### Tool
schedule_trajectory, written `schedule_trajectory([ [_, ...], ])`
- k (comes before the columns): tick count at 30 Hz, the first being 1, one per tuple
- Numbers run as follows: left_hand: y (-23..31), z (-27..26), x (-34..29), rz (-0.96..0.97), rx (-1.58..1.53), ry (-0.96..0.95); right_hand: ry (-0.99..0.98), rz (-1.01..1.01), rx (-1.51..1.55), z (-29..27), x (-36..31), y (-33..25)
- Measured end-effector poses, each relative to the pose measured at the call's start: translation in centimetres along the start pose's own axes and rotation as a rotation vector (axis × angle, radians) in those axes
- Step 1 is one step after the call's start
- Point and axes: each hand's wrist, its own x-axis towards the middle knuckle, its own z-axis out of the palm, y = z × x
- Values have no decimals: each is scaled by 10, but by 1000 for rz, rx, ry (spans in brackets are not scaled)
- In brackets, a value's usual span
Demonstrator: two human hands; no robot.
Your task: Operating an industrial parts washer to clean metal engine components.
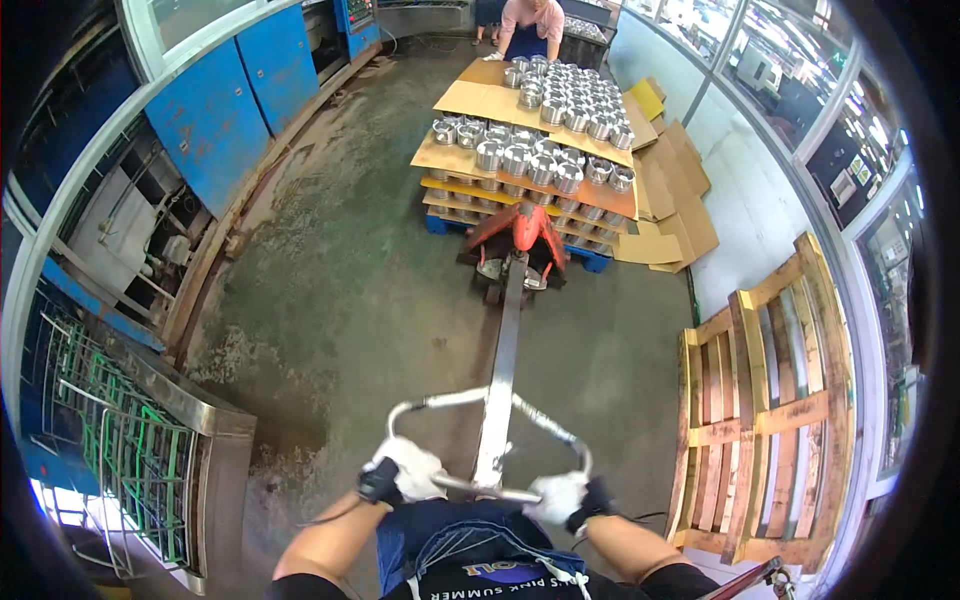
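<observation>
My left hand [409, 467], in a white glove with a dark wrist strap, is closed around the left side of a pallet jack's looped handle [440, 400]. On the right side of the same loop, my right hand [558, 497], gloved alike, is closed too. From the handle a long grey bar [508, 330] runs forward to the red pallet jack [526, 228]. The jack stands at the near end of a blue pallet [437, 225]. Stacked on that pallet are layers of silvery metal cylinders [541, 168] between cardboard sheets [455, 158].
A person [530, 25] in a pink top leans at the load's far end. Wooden pallets [760, 410] lean against the right wall, with flattened cardboard [680, 200] beyond them. Blue cabinets [205, 110] and a green wire rack [130, 450] line the left side.
</observation>
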Motion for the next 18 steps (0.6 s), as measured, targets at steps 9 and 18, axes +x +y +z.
schedule_trajectory([
  [9, -8, -50, 0, 164, 19, 747, 964, -18, 59, -72, -14, 4],
  [18, -50, 9, 4, 335, -21, 361, -81, 86, -16, -44, 11, -29],
])
